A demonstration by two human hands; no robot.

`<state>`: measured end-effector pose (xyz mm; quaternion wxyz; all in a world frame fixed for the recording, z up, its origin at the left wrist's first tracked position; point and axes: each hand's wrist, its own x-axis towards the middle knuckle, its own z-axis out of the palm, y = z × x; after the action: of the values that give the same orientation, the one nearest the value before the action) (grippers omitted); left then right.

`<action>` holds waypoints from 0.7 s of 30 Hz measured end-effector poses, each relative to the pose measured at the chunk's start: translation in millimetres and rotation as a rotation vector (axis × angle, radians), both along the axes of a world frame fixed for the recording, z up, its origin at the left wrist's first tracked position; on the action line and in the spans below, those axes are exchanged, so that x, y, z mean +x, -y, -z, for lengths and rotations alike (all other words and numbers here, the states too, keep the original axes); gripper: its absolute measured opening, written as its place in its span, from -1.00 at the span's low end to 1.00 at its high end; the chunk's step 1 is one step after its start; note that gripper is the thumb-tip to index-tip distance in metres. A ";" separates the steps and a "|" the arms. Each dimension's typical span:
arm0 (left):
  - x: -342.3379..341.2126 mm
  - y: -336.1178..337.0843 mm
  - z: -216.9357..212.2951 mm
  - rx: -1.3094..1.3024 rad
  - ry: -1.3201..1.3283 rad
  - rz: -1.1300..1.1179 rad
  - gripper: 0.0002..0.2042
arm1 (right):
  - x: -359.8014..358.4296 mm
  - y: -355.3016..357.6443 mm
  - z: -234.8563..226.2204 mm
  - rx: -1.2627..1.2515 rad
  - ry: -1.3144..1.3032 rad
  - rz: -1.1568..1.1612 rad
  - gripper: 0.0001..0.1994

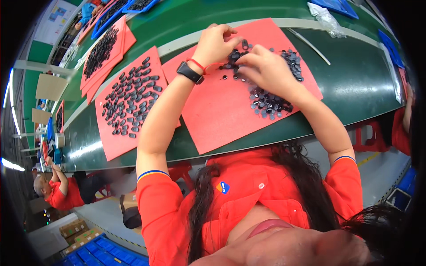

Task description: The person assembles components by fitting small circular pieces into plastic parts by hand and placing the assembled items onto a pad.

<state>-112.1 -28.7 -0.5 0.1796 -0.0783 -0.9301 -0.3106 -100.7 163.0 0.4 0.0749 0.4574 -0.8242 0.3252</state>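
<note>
Green bench surface (355, 84) fills most of my view, a long work line curving away to the left, with a pale strip along its far side. On it I see several red mats; the one in front of me (222, 115) is the largest, and a second red mat (116, 133) lies just to its left, covered with small dark oval parts (131, 99) spread out singly. Further left, more red mats carry denser heaps of the same dark pieces. Blue trays (338, 6) sit at the far edge, near a crumpled clear plastic bag (326, 18) and a thin pale rod (309, 44). At lower left another person in a red shirt (62, 195) works at the same line.

My left hand (215, 44), with a black watch (190, 72) and a red cord at the wrist, rests fingers curled down on the far edge of the front mat, fingertips touching the pile of small dark parts (268, 99). My right hand (266, 68) lies over the middle of that pile, fingers bent and drawn together over the pieces; whether it actually pinches one I cannot tell. The pile spreads across the right half of the front mat, under and beside both hands.
</note>
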 end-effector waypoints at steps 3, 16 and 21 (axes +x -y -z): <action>-15.3 -8.2 8.4 0.048 0.112 0.052 -0.63 | 5.3 4.2 9.1 0.063 -0.025 0.021 -0.79; 34.3 5.5 -23.6 0.581 0.222 0.035 -0.83 | -4.8 2.1 6.5 -0.075 0.148 -0.033 -0.88; 87.6 11.4 -17.4 0.785 0.323 0.003 -0.82 | -2.9 1.2 6.6 -0.049 0.065 0.014 -0.89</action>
<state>-24.5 -40.1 16.8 0.0474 0.0442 -0.7572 -0.6499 -103.6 161.8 -6.2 0.0618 0.4387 -0.8212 0.3595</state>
